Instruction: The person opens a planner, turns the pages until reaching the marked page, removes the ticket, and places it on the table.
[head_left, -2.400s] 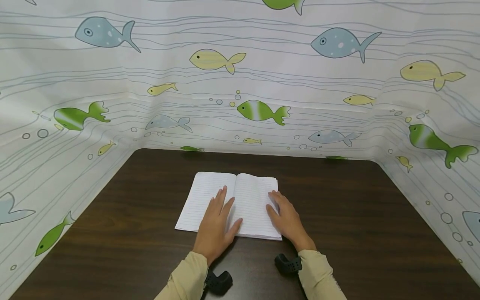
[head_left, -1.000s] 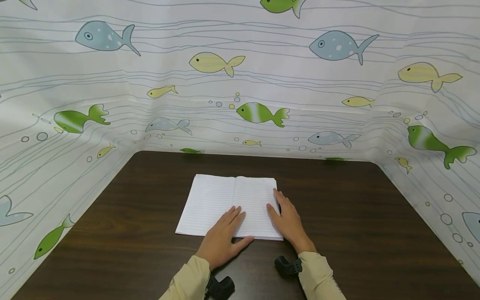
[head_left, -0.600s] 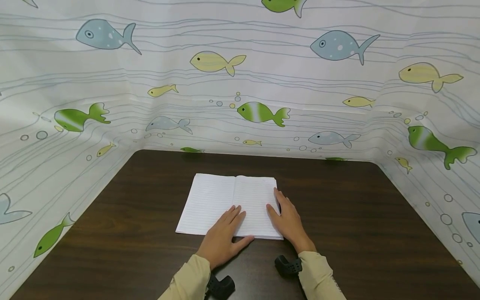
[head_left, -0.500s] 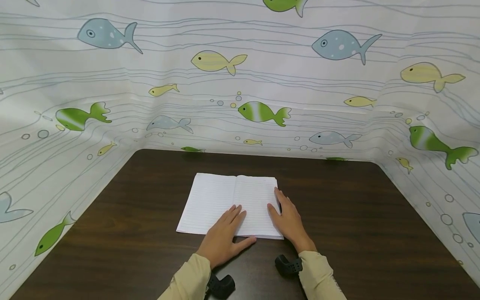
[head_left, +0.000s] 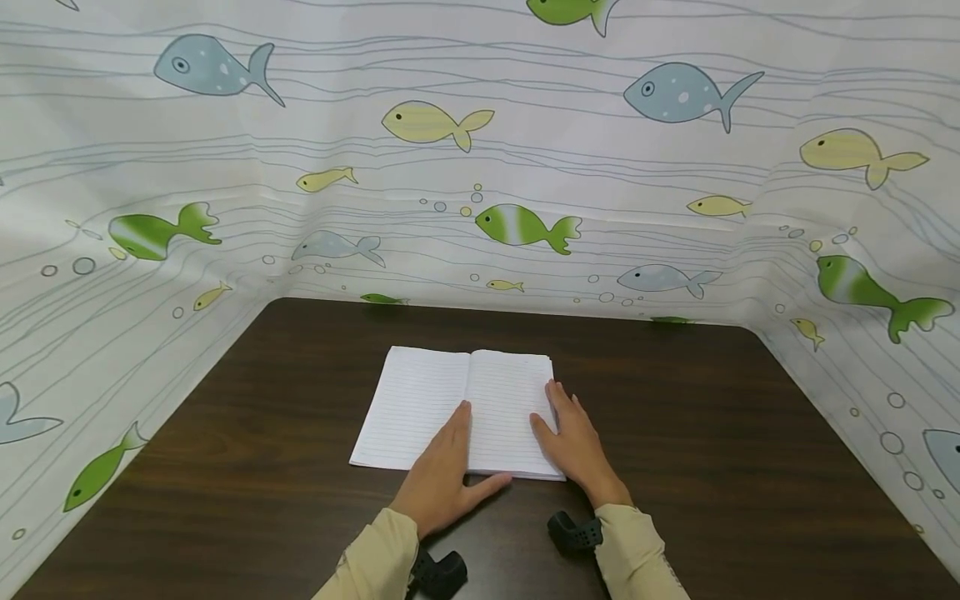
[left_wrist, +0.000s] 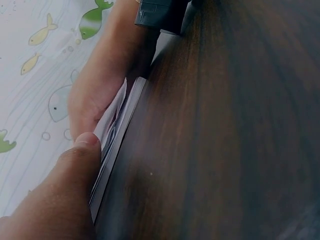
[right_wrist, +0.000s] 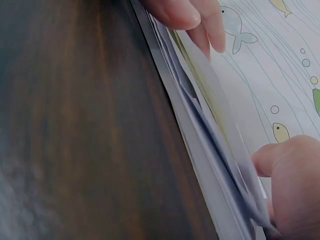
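An open lined notebook lies flat on the dark wooden table. Over the lower end of its fold, my left hand is turned on its side, with straight fingers together and the thumb spread to the right. At the notebook's right edge rests my right hand, its thumb over the page and its fingers along the edge; their undersides are hidden. In the right wrist view, several pages are slightly lifted apart at the edge. The left wrist view shows my left thumb near the notebook's lower edge.
The dark wooden table surrounds the notebook. A white sheet with printed fish stands around its back and sides. Black wrist devices sit below the left hand and the right hand.
My left hand first moved down and right across the notebook, then turned from flat onto its side along the fold. My right hand stays at the right edge, with only a slight shift.
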